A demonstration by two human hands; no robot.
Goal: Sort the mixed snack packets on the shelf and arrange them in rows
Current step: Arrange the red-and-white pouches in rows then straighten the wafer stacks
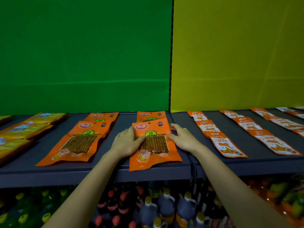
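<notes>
Two bare hands rest flat on an orange snack packet [153,142] lying on a dark shelf [98,171]. The left hand [126,142] presses the packet's left edge, the right hand [182,137] its right edge, fingers spread and unclenched, grasping nothing.

Both hands [126,142] [182,137] flat, fingers [139,140] extended

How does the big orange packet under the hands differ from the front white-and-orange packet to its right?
The big orange packet is wider, with a clear window showing brown sticks; the white-and-orange packet is narrower, with a white printed panel. The first is touched by the left hand and right hand; the second lies untouched. Both lie flat on the shelf.
</notes>
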